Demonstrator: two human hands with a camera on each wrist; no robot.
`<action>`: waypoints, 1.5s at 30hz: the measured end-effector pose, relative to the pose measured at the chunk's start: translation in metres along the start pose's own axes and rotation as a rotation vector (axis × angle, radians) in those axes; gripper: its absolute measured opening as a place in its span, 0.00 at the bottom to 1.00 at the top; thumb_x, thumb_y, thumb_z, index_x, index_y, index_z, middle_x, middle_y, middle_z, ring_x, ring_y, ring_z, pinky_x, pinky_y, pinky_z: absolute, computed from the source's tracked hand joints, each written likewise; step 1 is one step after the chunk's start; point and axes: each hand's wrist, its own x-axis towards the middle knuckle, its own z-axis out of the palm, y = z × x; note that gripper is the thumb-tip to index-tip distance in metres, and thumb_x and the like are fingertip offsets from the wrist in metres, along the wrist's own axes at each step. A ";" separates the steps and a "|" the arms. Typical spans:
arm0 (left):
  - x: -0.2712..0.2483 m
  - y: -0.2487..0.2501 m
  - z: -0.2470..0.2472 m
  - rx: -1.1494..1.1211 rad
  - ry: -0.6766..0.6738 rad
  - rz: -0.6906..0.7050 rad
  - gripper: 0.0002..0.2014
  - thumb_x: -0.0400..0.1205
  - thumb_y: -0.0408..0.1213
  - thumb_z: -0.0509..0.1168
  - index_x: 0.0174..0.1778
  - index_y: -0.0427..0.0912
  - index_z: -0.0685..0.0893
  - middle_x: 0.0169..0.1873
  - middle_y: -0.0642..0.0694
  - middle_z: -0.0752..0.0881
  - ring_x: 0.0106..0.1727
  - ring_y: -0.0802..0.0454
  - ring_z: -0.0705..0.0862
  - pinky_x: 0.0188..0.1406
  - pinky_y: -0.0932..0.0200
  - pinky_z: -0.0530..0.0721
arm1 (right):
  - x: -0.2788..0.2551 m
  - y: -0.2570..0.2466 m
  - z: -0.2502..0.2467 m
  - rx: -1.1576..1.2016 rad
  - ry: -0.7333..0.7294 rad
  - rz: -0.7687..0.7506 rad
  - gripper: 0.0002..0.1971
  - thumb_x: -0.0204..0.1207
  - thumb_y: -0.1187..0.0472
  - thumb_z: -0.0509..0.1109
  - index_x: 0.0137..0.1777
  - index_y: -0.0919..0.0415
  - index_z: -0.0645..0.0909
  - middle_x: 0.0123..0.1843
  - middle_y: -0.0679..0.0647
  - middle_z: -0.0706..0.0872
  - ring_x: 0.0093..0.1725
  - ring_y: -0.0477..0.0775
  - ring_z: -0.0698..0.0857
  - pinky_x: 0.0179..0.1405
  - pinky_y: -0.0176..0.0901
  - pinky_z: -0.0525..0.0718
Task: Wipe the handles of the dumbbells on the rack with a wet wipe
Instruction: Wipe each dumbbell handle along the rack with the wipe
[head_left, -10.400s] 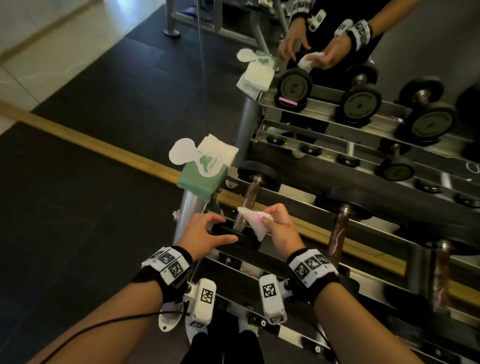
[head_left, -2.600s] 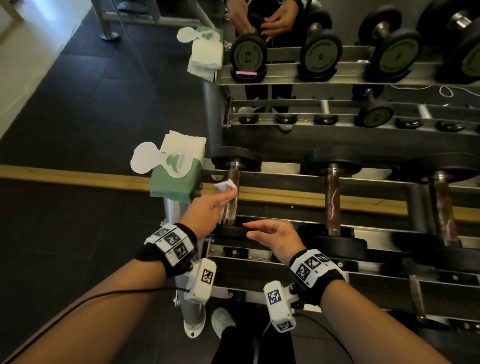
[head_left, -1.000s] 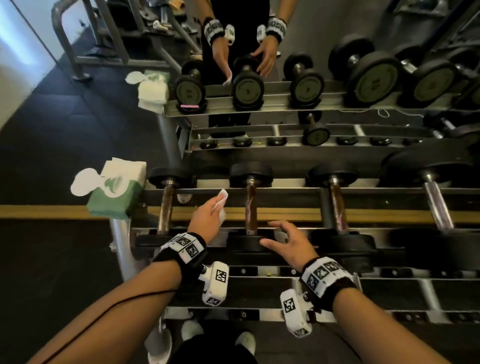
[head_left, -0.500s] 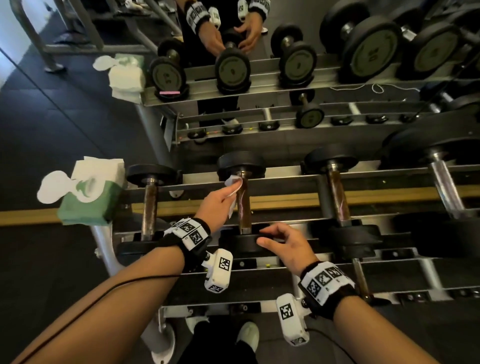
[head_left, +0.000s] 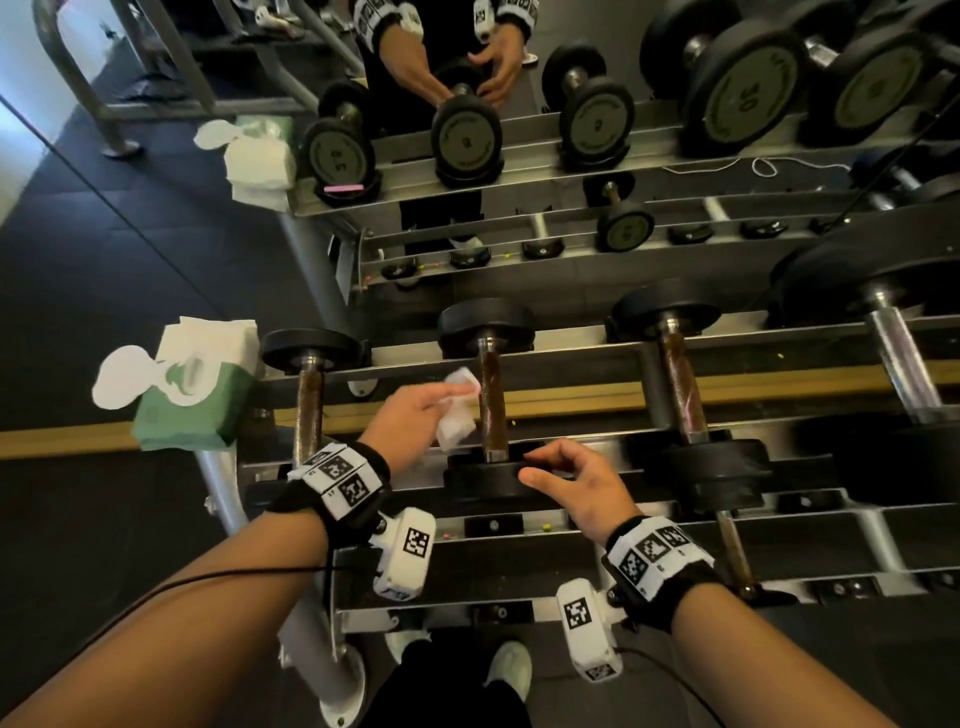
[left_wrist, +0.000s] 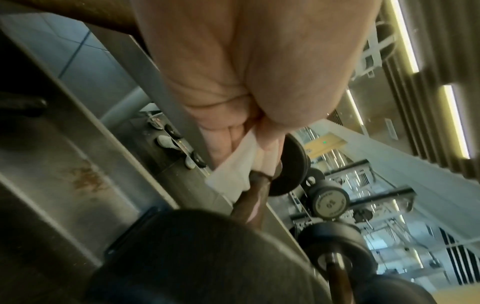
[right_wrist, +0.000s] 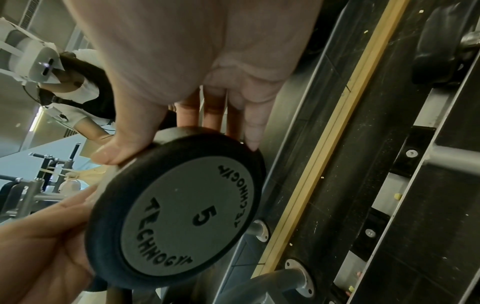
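Note:
Several dumbbells lie across the rack (head_left: 587, 364). My left hand (head_left: 415, 410) holds a white wet wipe (head_left: 457, 415) against the left side of the second dumbbell's brown handle (head_left: 491, 405), about halfway along it. In the left wrist view my fingers (left_wrist: 267, 158) pinch the wipe (left_wrist: 233, 170) just above the handle (left_wrist: 252, 201). My right hand (head_left: 566, 483) grips that dumbbell's near black head (head_left: 483, 480). In the right wrist view its thumb and fingers (right_wrist: 249, 127) curl over the rim of the head marked 5 (right_wrist: 182, 205).
A green pack of wipes (head_left: 192, 400) sits on the rack's left end with its flap open. The first dumbbell's handle (head_left: 306, 410) lies to the left, the third (head_left: 680, 389) and a bigger one (head_left: 904, 364) to the right. A mirror behind repeats the rack and hands.
My left hand brought the wipe from between the first two dumbbells onto the second handle, then slid it from the far end to the middle. My right hand stayed on the near head.

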 end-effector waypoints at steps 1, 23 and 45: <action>0.004 0.004 -0.002 -0.018 0.090 0.008 0.18 0.90 0.34 0.55 0.70 0.57 0.83 0.69 0.47 0.82 0.62 0.55 0.83 0.62 0.62 0.80 | 0.000 0.001 0.000 0.004 0.001 -0.002 0.11 0.69 0.51 0.82 0.50 0.43 0.88 0.50 0.45 0.90 0.54 0.44 0.87 0.62 0.49 0.84; 0.031 0.009 0.000 -0.104 0.197 -0.041 0.19 0.90 0.35 0.55 0.65 0.60 0.86 0.64 0.45 0.85 0.62 0.47 0.84 0.68 0.48 0.82 | -0.004 0.000 0.002 0.036 0.012 -0.027 0.10 0.69 0.52 0.81 0.49 0.42 0.87 0.47 0.40 0.89 0.51 0.38 0.87 0.52 0.35 0.79; 0.029 0.013 0.022 0.035 0.182 -0.002 0.18 0.91 0.39 0.54 0.74 0.52 0.81 0.60 0.48 0.85 0.57 0.54 0.82 0.52 0.61 0.77 | -0.006 -0.006 0.003 0.044 0.017 0.004 0.10 0.69 0.53 0.81 0.49 0.45 0.87 0.48 0.44 0.90 0.51 0.39 0.87 0.54 0.36 0.80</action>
